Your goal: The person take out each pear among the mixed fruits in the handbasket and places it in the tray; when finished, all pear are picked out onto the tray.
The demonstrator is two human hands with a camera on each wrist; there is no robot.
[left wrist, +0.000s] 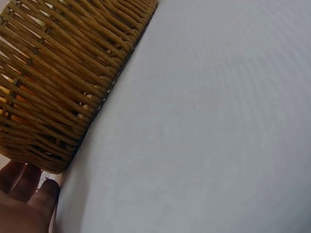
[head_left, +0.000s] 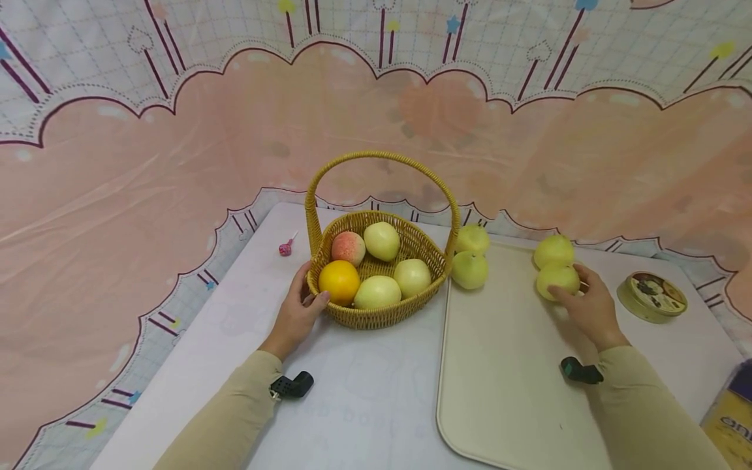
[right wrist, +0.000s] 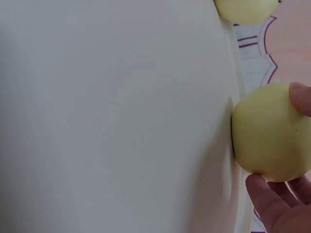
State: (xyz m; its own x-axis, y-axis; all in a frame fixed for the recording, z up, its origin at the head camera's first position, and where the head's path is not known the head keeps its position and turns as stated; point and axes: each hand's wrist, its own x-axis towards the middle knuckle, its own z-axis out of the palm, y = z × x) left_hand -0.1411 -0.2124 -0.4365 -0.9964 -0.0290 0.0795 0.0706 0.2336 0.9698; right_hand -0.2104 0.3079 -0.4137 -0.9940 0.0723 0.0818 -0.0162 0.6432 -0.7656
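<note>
A brown wicker basket (head_left: 376, 318) with a tall arched handle stands on the table. It holds an orange (head_left: 339, 282), a peach (head_left: 348, 248) and several pale green pears (head_left: 378, 292). My left hand (head_left: 296, 317) grips the basket's left side, thumb at the rim and fingers round the outer wall; in the left wrist view its fingertips (left wrist: 44, 191) meet the weave. Over the tray (head_left: 505, 372), my right hand (head_left: 589, 311) holds a yellow-green pear (head_left: 558, 281) between thumb and fingers. Right behind that fruit is another pear (head_left: 554, 251).
Two more pears (head_left: 470, 269) lie by the tray's back left corner, close to the basket. A round tin (head_left: 652, 297) stands right of the tray. Left of the basket lies a wrapped lollipop (head_left: 286, 248). A yellow and blue package (head_left: 731, 418) is at the lower right; patterned cloth (head_left: 376, 117) hangs behind.
</note>
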